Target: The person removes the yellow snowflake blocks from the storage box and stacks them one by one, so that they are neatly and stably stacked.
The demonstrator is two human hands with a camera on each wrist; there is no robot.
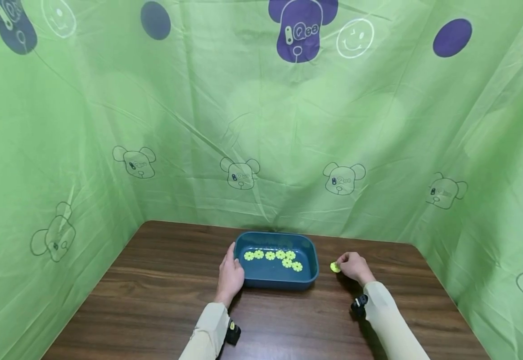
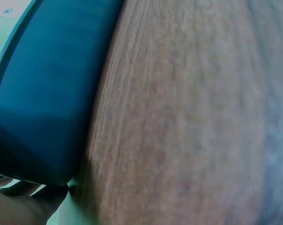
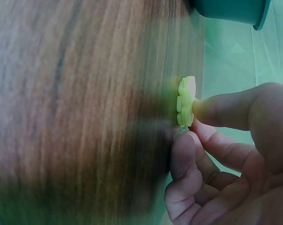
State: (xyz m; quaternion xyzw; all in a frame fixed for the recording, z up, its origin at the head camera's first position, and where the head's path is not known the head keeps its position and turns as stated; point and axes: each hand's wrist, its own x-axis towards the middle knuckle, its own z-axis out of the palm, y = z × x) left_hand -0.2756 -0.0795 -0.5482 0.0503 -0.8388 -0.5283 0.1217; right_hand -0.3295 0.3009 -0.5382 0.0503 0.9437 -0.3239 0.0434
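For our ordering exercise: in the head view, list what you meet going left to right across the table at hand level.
Left hand → blue tray holding yellow-green discs → single disc → right hand.

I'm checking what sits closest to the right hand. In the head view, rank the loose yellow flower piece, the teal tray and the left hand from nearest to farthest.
1. Yellow flower piece: pinched at the right hand's fingertips.
2. Teal tray: just left of it on the table.
3. Left hand: on the tray's far left side.
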